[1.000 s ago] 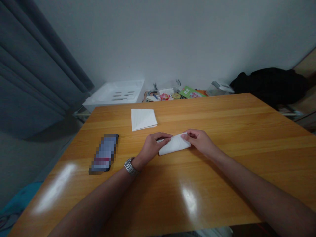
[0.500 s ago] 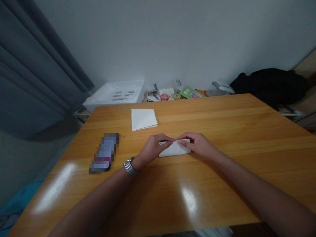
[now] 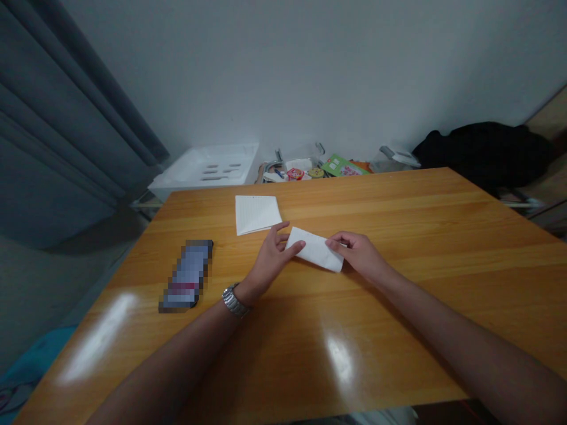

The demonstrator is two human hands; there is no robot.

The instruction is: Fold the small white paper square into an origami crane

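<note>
A narrow strip of folded white paper (image 3: 315, 249) is held just above the wooden table, tilted so its right end is lower and nearer me. My right hand (image 3: 358, 252) pinches that right end, thumb on top and fingers behind. At the left end, my left hand (image 3: 273, 252) has its thumb over the paper's face, while the other fingers curl loosely behind the edge and the index finger is lifted. A metal-band watch (image 3: 234, 300) is on my left wrist. Beyond my left hand lies a stack of lined paper sheets (image 3: 257, 213).
A phone (image 3: 188, 274) with a pixelated screen lies on the left of the wooden table (image 3: 398, 330). Past the far edge are a white plastic tray (image 3: 225, 165), a green packet (image 3: 343, 166), assorted small items and a black cloth heap (image 3: 482, 150).
The folded paper has turned, its left end rising away from me and its right end dropping nearer. My left fingers have loosened and spread; the right hand keeps its pinch.
</note>
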